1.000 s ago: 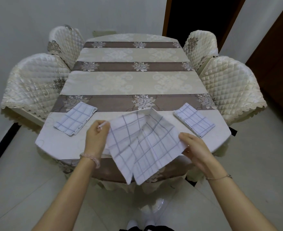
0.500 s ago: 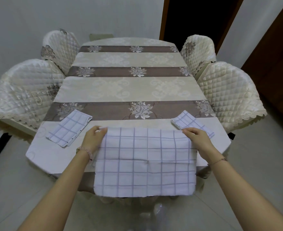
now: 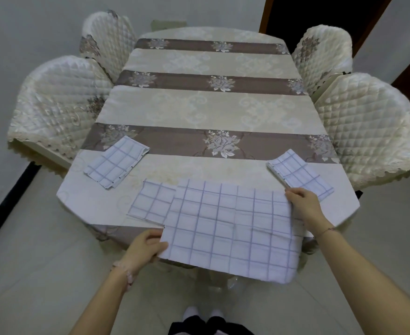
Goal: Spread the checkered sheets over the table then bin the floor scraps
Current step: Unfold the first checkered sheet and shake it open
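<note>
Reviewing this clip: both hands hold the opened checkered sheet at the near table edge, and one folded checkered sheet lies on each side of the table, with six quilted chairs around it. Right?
Not quite. The head view shows four quilted chairs, not six. The rest stands: left hand and right hand hold the opened checkered sheet.

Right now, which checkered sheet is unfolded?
The big sheet at the near table edge, pinched by the left hand and right hand; the others lie folded.

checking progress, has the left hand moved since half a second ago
Yes. The left hand has dropped from the checkered sheet's far corner on the table to its near left edge, now below the table's near edge.
</note>
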A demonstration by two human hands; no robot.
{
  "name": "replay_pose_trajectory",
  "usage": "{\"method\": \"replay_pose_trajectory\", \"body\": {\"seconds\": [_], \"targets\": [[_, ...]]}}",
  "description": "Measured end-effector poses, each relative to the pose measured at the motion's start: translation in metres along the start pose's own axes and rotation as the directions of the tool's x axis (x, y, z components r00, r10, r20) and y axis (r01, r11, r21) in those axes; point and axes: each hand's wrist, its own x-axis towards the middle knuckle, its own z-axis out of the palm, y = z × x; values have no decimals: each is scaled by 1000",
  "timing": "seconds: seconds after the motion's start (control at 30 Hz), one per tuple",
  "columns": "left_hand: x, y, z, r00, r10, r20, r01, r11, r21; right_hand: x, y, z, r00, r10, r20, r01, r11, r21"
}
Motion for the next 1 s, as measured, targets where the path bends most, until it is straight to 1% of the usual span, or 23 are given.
{"method": "replay_pose_trajectory", "body": {"seconds": [0.07,0.1,0.13,0.17,0.2,0.23,0.27,0.3,0.33,0.37,0.43,0.47,0.5,0.6,0.7,0.77,0.83,0.9,1.0], "targets": [[-8,-5,7,1000,-12,-5,12,999,-44,-8,-6,1,998,-61,-5,59,979,-196],[-11,-6,11,1000,-14,-15,13,997,-76,-15,-11,2,990,-138,-31,121,940,-318],[-15,-6,15,999,-13,-30,9,994,-108,-25,-15,4,968,-246,-55,200,883,-425],[-18,-6,19,999,-8,-50,1,990,-140,-38,-20,9,933,-354,-67,279,826,-490],[-21,-5,22,998,-1,-67,-11,985,-171,-53,-25,15,900,-432,-61,348,796,-496],[-24,-4,26,997,7,-77,-23,979,-202,-70,-29,23,883,-469,-30,406,794,-452],[-28,-3,28,997,18,-78,-36,973,-227,-90,-33,33,887,-461,32,441,823,-358],[-31,-2,31,997,32,-75,-50,968,-245,-110,-36,45,896,-425,129,444,863,-239],[-34,-1,33,997,47,-68,-63,963,-260,-129,-39,58,887,-389,247,429,893,-134],[-38,1,36,996,61,-62,-76,958,-276,-147,-40,70,857,-376,353,429,900,-81],[-45,7,41,994,96,-55,-108,948,-300,-174,-38,90,784,-379,491,478,874,-89],[-48,11,44,992,118,-53,-129,943,-307,-183,-36,98,765,-374,524,487,869,-91],[-51,14,45,989,142,-51,-151,937,-315,-190,-34,102,764,-367,531,476,876,-79],[-58,24,49,979,197,-48,-202,929,-310,-198,-32,105,806,-368,464,382,922,67],[-64,35,49,962,273,-12,-267,930,-255,-196,-38,99,861,-370,349,322,928,189],[-66,43,43,943,333,16,-323,924,-205,-191,-44,90,886,-354,299,280,923,263],[-67,50,30,929,369,24,-362,921,-145,-181,-51,78,910,-328,252,251,922,294],[-64,54,12,926,379,0,-376,918,-124,-167,-55,63,938,-298,179,241,928,285],[-58,61,-15,926,366,-93,-377,908,-180,-142,-61,38,969,-230,85,199,941,273]]}}
